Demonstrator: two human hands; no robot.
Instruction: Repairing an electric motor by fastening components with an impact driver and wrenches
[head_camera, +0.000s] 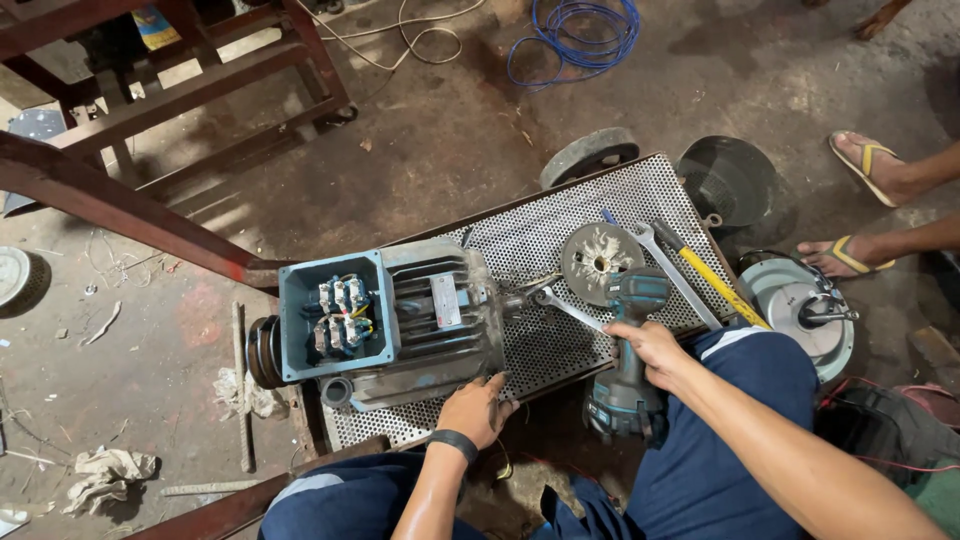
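A grey-blue electric motor (400, 320) lies on its side on a perforated metal cart top (560, 230), its terminal box open with wired posts showing. My left hand (475, 410) rests against the motor's lower front edge, fingers loose, a dark band on the wrist. My right hand (652, 348) grips the handle of a teal cordless impact wrench (630, 350), which points toward the motor's shaft end. A silver spanner (565, 306) lies just beside the tool's nose.
A round metal end cover (598, 262), another spanner (675, 280) and a yellow-handled tool (715, 285) lie on the cart. A fan cover (800, 310) and black bucket (728, 180) sit on the floor right. Another person's sandalled feet (870, 200) stand nearby. Red steel frame (150, 120) at left.
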